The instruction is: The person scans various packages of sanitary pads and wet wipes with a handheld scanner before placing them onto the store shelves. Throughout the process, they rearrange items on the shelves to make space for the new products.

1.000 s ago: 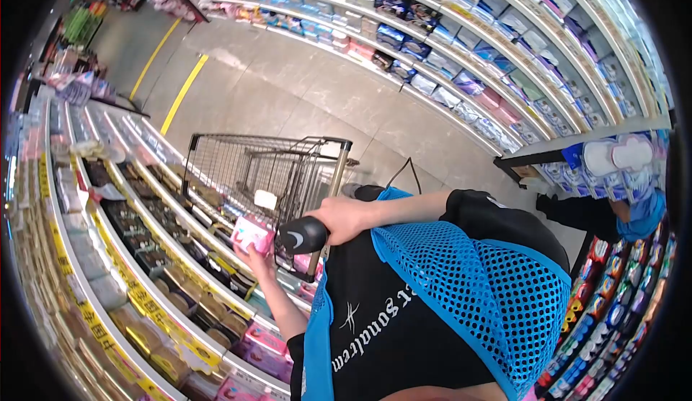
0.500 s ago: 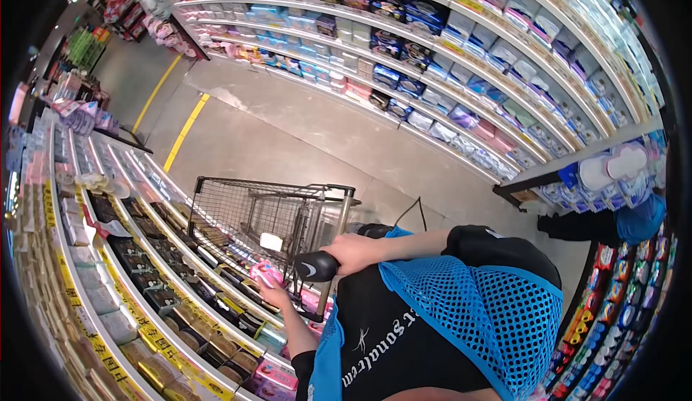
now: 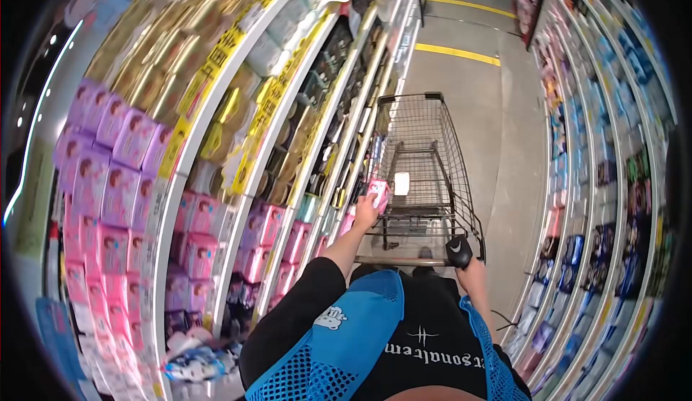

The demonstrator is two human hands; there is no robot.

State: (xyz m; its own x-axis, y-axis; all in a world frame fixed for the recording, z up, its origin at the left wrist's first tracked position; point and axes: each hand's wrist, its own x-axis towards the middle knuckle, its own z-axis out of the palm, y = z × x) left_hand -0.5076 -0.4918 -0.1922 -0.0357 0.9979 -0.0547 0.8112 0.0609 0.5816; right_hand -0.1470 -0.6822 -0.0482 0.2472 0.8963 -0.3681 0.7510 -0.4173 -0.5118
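My left hand (image 3: 366, 213) is closed round a pink pack (image 3: 379, 193) with a white and pink print. It holds the pack at the left side of the shopping cart, beside the shelf. The wire shopping cart (image 3: 443, 138) stands in front of me. Inside it lies a small white rectangular piece (image 3: 402, 183). At the right end of the cart's handle, my right hand (image 3: 471, 274) grips the bar next to a black rounded piece (image 3: 458, 251) with a white swoosh mark. That piece partly hides my fingers.
Close on the left rise shelves with purple packs (image 3: 134, 138), pink packs (image 3: 113, 246) and yellow printed strips (image 3: 229, 46). Another stocked shelf (image 3: 602, 170) lines the right. The grey aisle floor (image 3: 504, 127) runs ahead, crossed by yellow lines (image 3: 458, 54).
My view has turned, so the cart now points straight up the aisle. The left-hand shelves look much nearer. The pink pack stays in my left hand, and my right hand remains at the handle.
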